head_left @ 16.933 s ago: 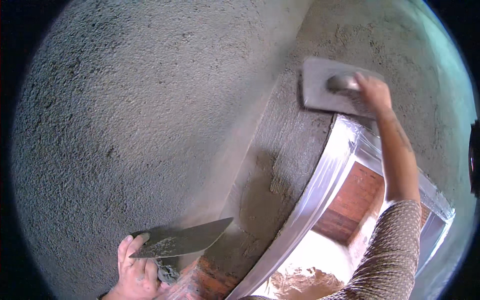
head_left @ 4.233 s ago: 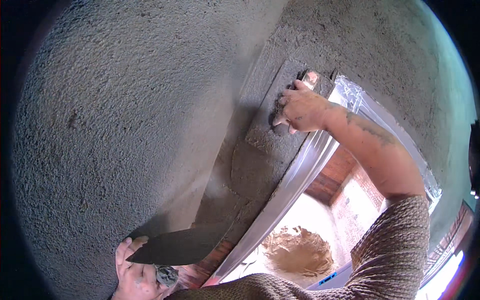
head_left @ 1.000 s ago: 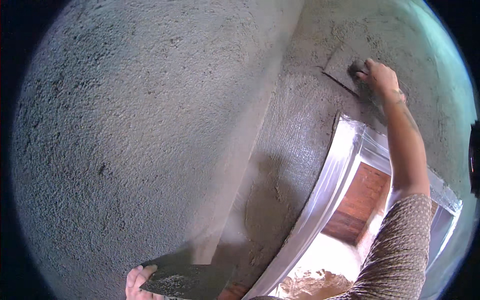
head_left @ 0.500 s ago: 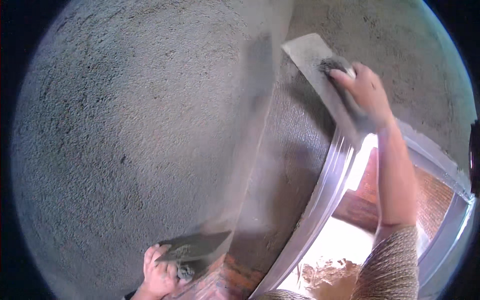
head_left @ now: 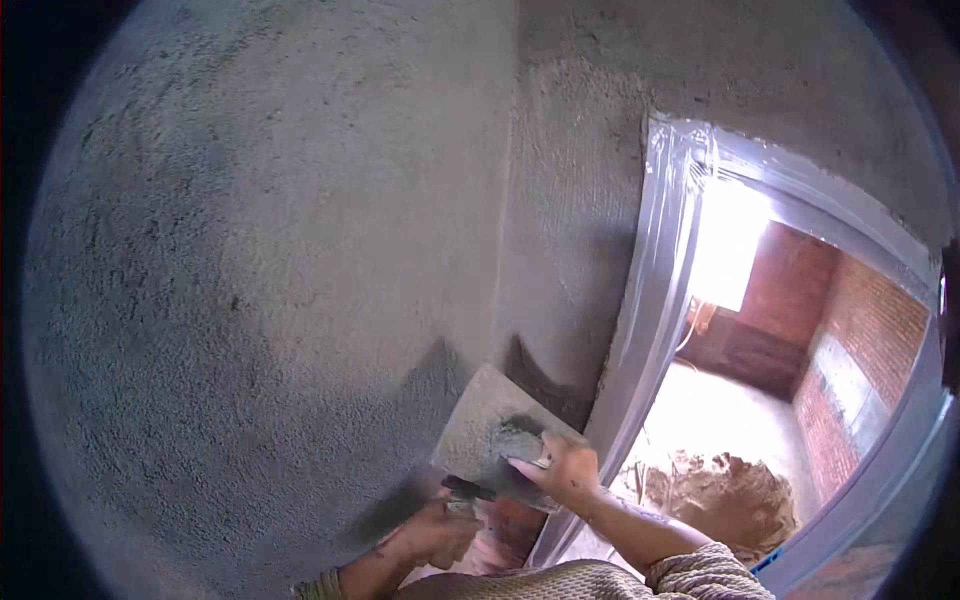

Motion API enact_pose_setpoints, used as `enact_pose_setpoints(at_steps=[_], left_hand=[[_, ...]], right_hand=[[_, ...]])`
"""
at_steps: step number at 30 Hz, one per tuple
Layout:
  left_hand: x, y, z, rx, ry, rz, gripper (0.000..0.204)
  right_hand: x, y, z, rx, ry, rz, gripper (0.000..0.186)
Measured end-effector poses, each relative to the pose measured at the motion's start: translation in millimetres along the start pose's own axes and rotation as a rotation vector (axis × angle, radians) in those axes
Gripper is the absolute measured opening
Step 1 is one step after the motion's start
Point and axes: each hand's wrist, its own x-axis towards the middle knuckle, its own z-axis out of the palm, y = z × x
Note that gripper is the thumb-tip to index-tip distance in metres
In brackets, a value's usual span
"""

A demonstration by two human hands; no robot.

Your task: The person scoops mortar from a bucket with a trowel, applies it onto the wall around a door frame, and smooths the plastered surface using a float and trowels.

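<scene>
My right hand (head_left: 570, 470) is closed round the handle of a plastering trowel (head_left: 480, 425), whose pale, mortar-smeared rectangular blade faces up low in front of the wall corner. Just below and left of it, my left hand (head_left: 440, 530) grips a second trowel (head_left: 467, 488). Only a dark part of that tool shows; the rest is hidden behind the hand and the larger blade. Behind both tools, the grey plastered wall (head_left: 300, 230) is rough at left and smoother towards the vertical corner line.
A doorway frame (head_left: 660, 250) wrapped in shiny plastic stands at right. Through it show red brick walls (head_left: 880, 310), a bright opening and a heap of brown sand (head_left: 735, 500) on the floor. Bare brick (head_left: 515, 530) shows low beside my hands.
My right hand has brought its trowel from high beside the corner down to the lower middle. The left hand with its trowel has shifted right, so the two tools are now close together.
</scene>
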Motion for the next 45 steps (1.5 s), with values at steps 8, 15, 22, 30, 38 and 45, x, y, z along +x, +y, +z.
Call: enact_pose_setpoints(at_steps=[8, 15, 22, 30, 38, 45], left_hand=[[1.8, -5.1, -12.1, -0.266, 0.088, 0.05, 0.007], [27.9, -32.6, -19.6, -0.193, 0.017, 0.143, 0.01], [51.4, -57.8, -3.9, -0.114, -0.075, 0.207, 0.024], [63.6, -88.9, 12.8, -0.079, -0.011, 0.194, 0.031], [80.0, -127.7, 6.3, 0.116, 0.028, 0.123, 0.036], [106.9, -177.5, -6.7, 0.377, -0.018, 0.448, 0.035]], right_hand=[[-47.3, 43.3, 12.6, 0.003, -0.33, 0.546, 0.061], [-65.9, 53.5, 51.5, 0.233, -0.188, 0.495, 0.047], [-74.9, 34.6, 71.8, 0.478, -0.157, 0.573, 0.036], [-88.8, 18.6, 80.2, 0.723, -0.281, 0.497, 0.044], [-126.3, 27.1, 106.0, 0.831, -0.477, 0.108, 0.058], [-144.7, 23.3, 105.8, 0.669, -0.566, 0.425, 0.054]])
